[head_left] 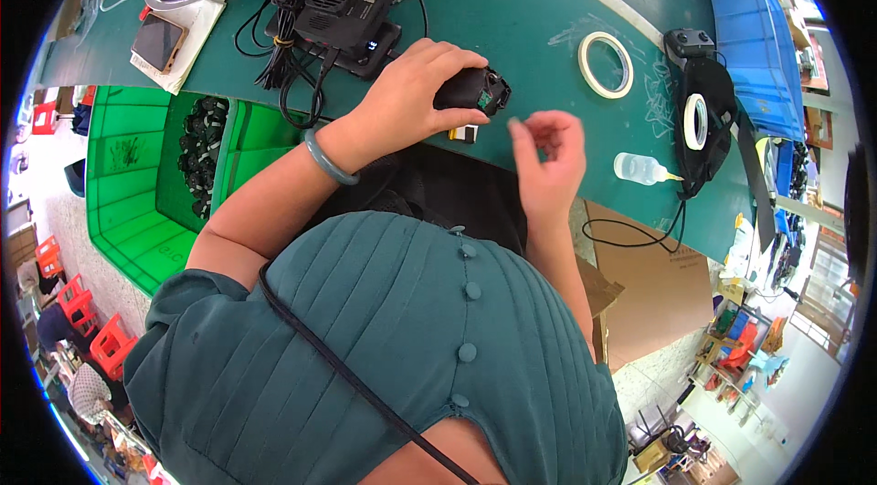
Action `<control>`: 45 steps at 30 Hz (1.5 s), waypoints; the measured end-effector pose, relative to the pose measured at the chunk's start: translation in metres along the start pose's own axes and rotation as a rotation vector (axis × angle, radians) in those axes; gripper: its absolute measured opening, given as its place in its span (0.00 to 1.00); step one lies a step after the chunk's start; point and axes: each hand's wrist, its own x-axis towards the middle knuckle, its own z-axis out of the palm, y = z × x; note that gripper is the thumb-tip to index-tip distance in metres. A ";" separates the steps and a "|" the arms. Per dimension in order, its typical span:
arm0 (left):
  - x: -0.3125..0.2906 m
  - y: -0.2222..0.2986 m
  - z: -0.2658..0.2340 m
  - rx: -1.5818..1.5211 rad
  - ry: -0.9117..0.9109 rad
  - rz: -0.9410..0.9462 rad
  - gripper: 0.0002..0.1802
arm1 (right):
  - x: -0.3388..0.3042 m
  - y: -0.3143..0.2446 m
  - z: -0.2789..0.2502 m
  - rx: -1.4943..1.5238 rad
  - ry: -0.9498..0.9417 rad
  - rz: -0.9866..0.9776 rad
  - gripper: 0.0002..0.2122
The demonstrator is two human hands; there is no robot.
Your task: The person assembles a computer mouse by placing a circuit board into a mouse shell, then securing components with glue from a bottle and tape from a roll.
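My left hand (408, 94) comes in over the green table and is closed around a small black plastic housing (468, 90). At its right end the housing is uncovered, showing a bit of green circuit board. Just below it, near the table edge, lies a small flat silver piece with yellow and black parts (463, 133), partly covered by my hand. My right hand (552, 161) hovers a little right of the housing, apart from it. Its fingers are loosely curled, the thumb stands away from them, and nothing shows in between.
A black boxy device with cables (343, 15) sits beyond my left hand. To the right are a tape roll (585, 65), a squeeze bottle (639, 169) and a black pouch (705, 120). A green bin (137, 184) with black parts stands left; a phone (158, 42) lies on papers.
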 end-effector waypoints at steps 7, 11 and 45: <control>-0.008 -0.006 0.000 -0.034 0.107 0.086 0.29 | -0.002 -0.004 0.023 -0.676 -0.288 -0.536 0.19; -0.012 -0.007 -0.004 -0.044 0.067 0.090 0.30 | -0.003 0.000 0.021 -0.666 -0.289 -0.539 0.17; 0.014 0.009 -0.010 0.185 0.057 0.222 0.32 | 0.043 -0.020 0.014 -0.385 -0.051 0.129 0.13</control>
